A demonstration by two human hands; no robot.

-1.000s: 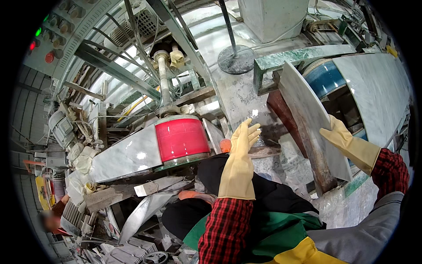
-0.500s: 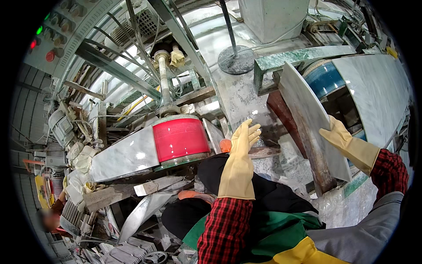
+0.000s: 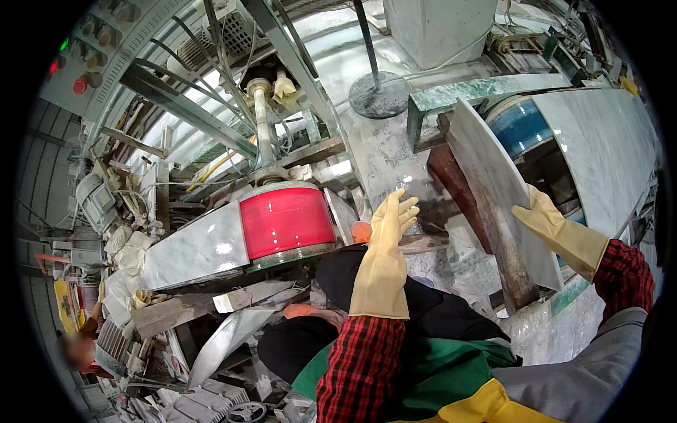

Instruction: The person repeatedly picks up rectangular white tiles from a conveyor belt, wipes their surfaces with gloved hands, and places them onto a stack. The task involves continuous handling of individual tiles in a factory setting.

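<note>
My right hand (image 3: pixel 556 224), in a cream rubber glove, grips the edge of a pale marble slab (image 3: pixel 504 194); the thumb lies on the slab's face and the fingers are partly hidden. The slab stands on edge, tilted, against a rust-brown wooden beam (image 3: pixel 517 275). My left hand (image 3: pixel 388 240), gloved alike, is raised in front of my knees with its fingers stretched and spread, holding nothing. Left of it, a glossy red drum (image 3: pixel 288 222) sits beside a grey-white veined slab (image 3: pixel 201 245). A blue drum (image 3: pixel 520 128) shows behind the upright slab.
Another large marble slab (image 3: pixel 599 141) lies at the right. A control panel (image 3: pixel 106 42) with lit buttons stands at upper left. A round-footed metal post (image 3: pixel 379 95) rises from the floor. Wood offcuts (image 3: pixel 176 310) and machine parts clutter the left, where a person (image 3: pixel 81 349) is partly visible.
Both hands and the upright slab stay almost where they were. The red drum and the panel appear slightly farther left in the picture.
</note>
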